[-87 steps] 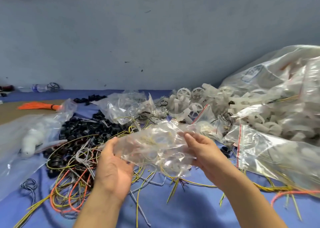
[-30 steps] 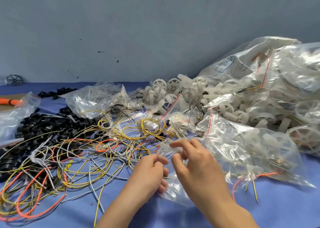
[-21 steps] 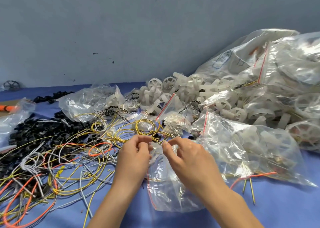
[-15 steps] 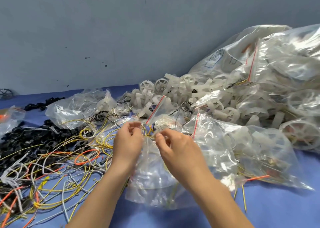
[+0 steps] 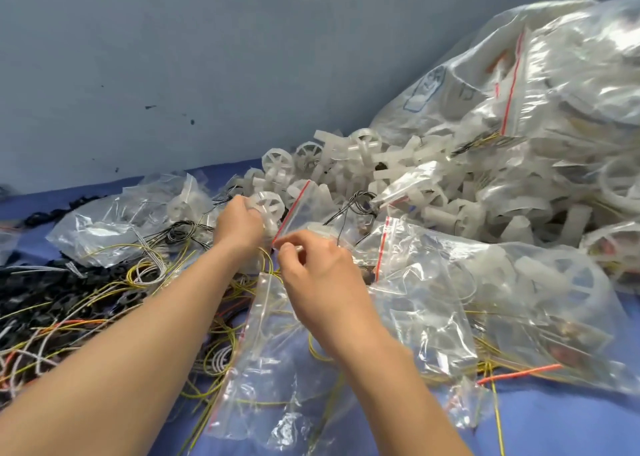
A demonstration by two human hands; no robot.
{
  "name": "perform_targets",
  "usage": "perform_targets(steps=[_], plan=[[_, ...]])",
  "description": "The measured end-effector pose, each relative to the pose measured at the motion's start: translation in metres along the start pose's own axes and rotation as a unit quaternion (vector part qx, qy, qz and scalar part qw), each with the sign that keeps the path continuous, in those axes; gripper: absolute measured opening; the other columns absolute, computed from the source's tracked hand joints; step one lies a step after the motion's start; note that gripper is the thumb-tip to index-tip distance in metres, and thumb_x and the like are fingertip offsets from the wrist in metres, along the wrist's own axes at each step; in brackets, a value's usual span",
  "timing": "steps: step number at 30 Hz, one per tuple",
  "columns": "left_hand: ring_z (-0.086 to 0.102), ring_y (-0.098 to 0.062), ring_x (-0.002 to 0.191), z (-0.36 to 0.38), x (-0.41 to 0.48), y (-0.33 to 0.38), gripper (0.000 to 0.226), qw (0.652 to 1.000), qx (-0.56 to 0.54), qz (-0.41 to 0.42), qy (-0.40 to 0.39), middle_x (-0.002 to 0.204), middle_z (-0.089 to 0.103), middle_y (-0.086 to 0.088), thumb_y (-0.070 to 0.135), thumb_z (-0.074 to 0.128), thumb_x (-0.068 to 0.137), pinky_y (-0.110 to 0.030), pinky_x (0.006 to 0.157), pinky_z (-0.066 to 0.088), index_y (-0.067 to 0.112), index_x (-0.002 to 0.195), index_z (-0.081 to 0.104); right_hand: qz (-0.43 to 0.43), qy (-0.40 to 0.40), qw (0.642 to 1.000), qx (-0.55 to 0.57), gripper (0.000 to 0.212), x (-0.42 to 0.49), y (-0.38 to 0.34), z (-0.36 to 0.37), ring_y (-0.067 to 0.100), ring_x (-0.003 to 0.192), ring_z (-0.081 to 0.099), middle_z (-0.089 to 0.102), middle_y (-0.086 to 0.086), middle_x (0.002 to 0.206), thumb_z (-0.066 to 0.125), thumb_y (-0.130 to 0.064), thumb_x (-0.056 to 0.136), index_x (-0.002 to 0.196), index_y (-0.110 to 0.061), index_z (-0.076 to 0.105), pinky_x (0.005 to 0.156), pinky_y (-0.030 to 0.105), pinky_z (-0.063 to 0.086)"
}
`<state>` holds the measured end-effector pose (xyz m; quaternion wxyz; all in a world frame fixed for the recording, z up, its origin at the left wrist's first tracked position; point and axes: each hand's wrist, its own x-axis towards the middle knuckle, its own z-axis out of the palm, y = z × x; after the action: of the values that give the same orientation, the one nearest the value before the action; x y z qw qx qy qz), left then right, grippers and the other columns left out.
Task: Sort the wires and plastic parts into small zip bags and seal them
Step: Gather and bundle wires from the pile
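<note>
Head view: left hand (image 5: 239, 227) was out at the near edge of the white parts pile (image 5: 415, 185), fingers curled onto a white plastic wheel (image 5: 270, 206). Right hand (image 5: 322, 275) had thumb and forefinger pinched on the lower corner of a small zip bag (image 5: 301, 209), at its red strip. That bag stood tilted between the two hands and its mouth didn't look closed

Progress, my read: mid-batch, well short of done
- done: several filled bags (image 5: 502, 299) lay on the right, with wheels and wires inside, plus a big sack (image 5: 571, 74) of packed ones behind them
- a wire bag (image 5: 277, 362) lay flat under the right forearm, yellow wire inside; couldn't tell if it was sealed
- left: loose wires (image 5: 104, 303) were spread over the left of the counter (image 5: 554, 428), mixed in with black parts (image 5: 41, 292), and the white pile was large

Likely the step in hand was loading a wheel into the pinched bag, with sealing to come after
</note>
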<state>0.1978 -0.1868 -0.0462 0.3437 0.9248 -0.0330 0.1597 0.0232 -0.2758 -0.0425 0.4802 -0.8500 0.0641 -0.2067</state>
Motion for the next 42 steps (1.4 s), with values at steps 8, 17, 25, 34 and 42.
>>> perform_targets(steps=[8,17,25,34,42], plan=[[0.057,-0.012,0.074,-0.090,-0.081,-0.009,0.019,0.947,-0.320,-0.024,-0.004,0.089,0.069,-0.002,0.032,0.051,0.099,-0.028,0.062,0.046,0.020,0.095,0.065,-0.007,-0.011,0.993,0.119,0.039,-0.007,-0.023,0.018,0.017,0.115,0.053,0.059,0.001,0.122,0.050,-0.043,0.098,0.133,-0.026,0.051,0.101,0.036,0.041],[0.066,-0.021,0.070,-0.140,-0.153,-0.033,0.018,0.839,-0.489,-0.148,-0.186,0.092,0.064,-0.009,0.019,0.052,0.098,-0.029,0.060,0.057,0.015,0.111,0.064,-0.048,0.022,0.984,0.170,0.015,-0.022,-0.047,0.030,0.019,0.062,0.068,0.062,-0.008,0.070,0.066,-0.031,0.091,0.085,-0.019,0.062,0.062,0.035,0.053],[0.068,-0.016,0.069,-0.150,-0.153,-0.045,0.024,0.784,-0.579,-0.128,-0.185,0.081,0.070,-0.003,0.025,0.061,0.085,-0.028,0.058,0.057,0.018,0.108,0.063,-0.111,0.041,0.991,0.063,0.014,-0.021,-0.055,0.047,0.004,0.058,0.057,0.059,-0.013,0.064,0.066,-0.034,0.090,0.086,-0.022,0.060,0.059,0.028,0.044],[0.052,-0.011,0.046,-0.138,-0.143,-0.077,0.020,0.688,-0.621,-0.320,-0.196,0.062,0.044,-0.001,0.025,0.053,0.098,-0.021,0.043,0.052,0.006,0.102,0.059,-0.194,-0.052,0.964,-0.177,0.056,-0.018,-0.021,0.023,0.019,0.102,0.058,0.058,-0.003,0.117,0.045,0.011,0.081,0.104,-0.032,0.071,0.088,0.037,0.046],[0.048,-0.012,0.054,-0.132,-0.149,-0.068,0.019,0.627,-0.631,-0.322,-0.324,0.057,0.041,0.000,0.018,0.041,0.099,-0.018,0.040,0.045,0.013,0.084,0.052,-0.243,-0.128,0.912,-0.305,0.040,-0.023,-0.002,0.020,0.019,0.111,0.048,0.053,-0.007,0.127,0.052,0.009,0.080,0.082,-0.028,0.066,0.093,0.037,0.039]])
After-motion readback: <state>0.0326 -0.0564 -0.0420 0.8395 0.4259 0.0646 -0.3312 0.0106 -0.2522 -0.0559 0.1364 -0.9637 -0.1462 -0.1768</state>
